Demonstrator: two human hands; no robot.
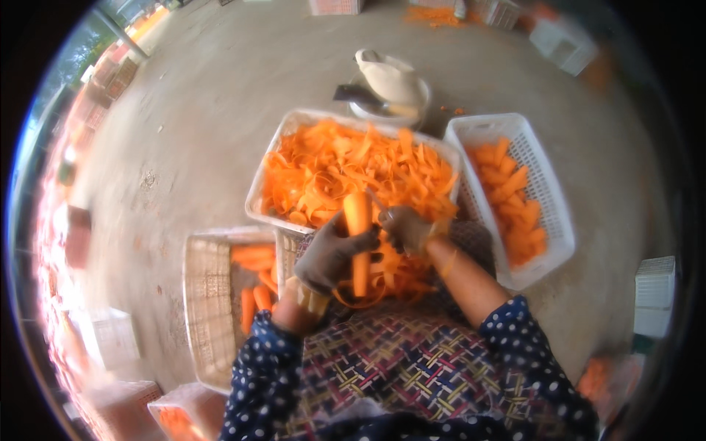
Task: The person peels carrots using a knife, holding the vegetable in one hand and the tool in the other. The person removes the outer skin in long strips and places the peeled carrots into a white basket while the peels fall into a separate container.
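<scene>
Upright in my gloved left hand point(336, 256) is a large orange carrot point(358, 215), its thick end pointing away from me. Close to its right side, my gloved right hand point(405, 226) grips a small tool that looks like a peeler point(376, 199), partly hidden by the fingers. Beyond both hands stands a white plastic crate point(259, 190) heaped with carrot peelings point(353, 157). More peel strips point(394, 270) lie on my lap below the hands, and one long curl hangs near the carrot's narrow end.
To the right, a white crate point(560, 237) holds carrot pieces point(510, 193). A beige crate point(208, 308) with whole carrots point(253, 256) stands at left. Behind the peelings, a white bucket point(361, 113) carries a cloth bag point(389, 80) and a dark-ended tool point(358, 95). Other crates line the concrete floor's edges.
</scene>
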